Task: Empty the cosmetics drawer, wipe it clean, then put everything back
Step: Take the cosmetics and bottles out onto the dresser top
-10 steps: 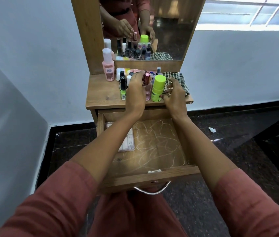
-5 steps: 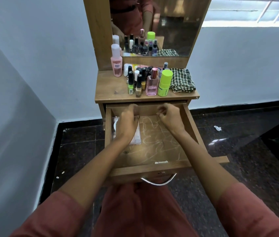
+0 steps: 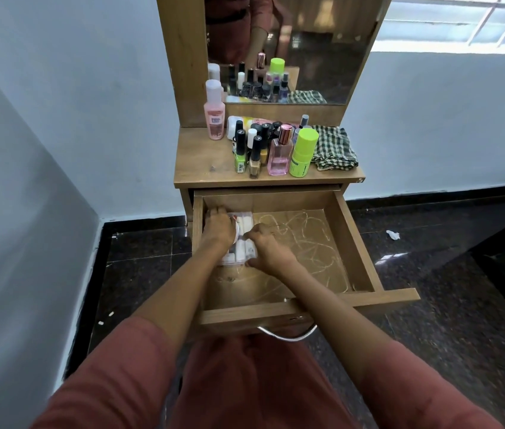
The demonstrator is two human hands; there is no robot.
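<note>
Emptying seems nearly done: left hand (image 3: pixel 217 232) and right hand (image 3: pixel 271 253) grip the clear packet (image 3: pixel 242 247) between them, which probably wants lifting onto the desk (image 3: pixel 204 162) beyond.

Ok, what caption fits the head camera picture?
Left hand and right hand hold a clear packet in the open drawer.

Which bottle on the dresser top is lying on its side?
The white-capped yellow bottle behind the nail polishes, near the mirror. It lies flat, cap pointing left; the other bottles in view stand upright.
</note>
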